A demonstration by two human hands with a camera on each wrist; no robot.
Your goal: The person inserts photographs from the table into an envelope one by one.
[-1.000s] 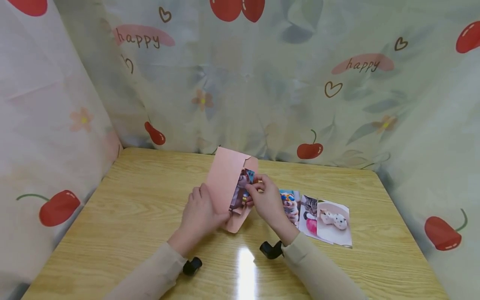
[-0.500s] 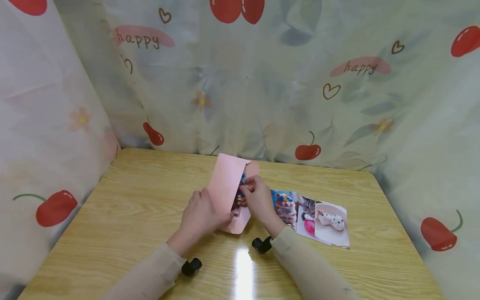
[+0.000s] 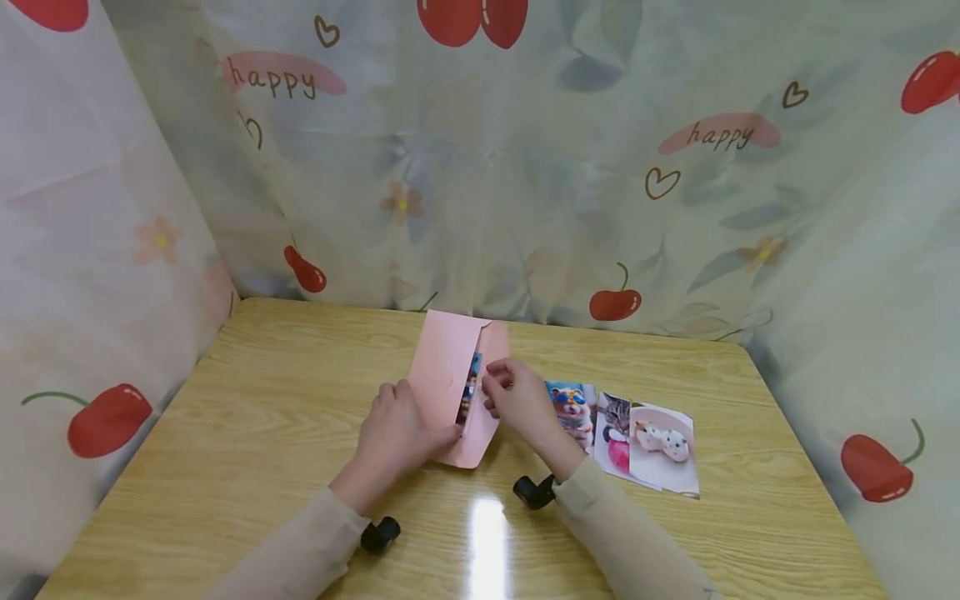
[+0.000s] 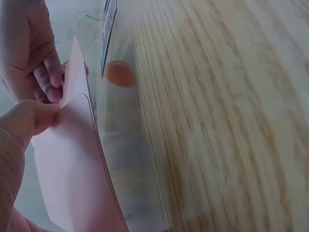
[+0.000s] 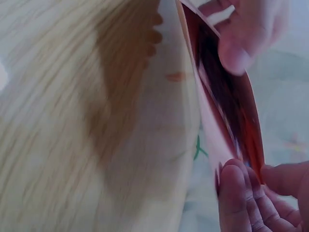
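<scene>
In the head view my left hand grips a pink paper envelope along its left side, thumb by the opening and fingers behind. The envelope is tilted, with its flap spread to the right. A photo sits inside the mouth, only a strip of it showing. My right hand hovers over the flap, fingers bent and thumb apart from them, just right of the photo's edge. In the right wrist view the thumb of the left hand lies on the envelope's front, with the right hand at the opening.
Right of my right hand, several photos lie overlapping on the wooden table: a hamster in sunglasses, a cat and two white hamsters. Printed cloth hangs behind and at both sides.
The photo has slid leftward into the envelope, from largely exposed to a narrow strip. My right hand followed it in, then let go and drew back slightly right. My left hand keeps its grip.
</scene>
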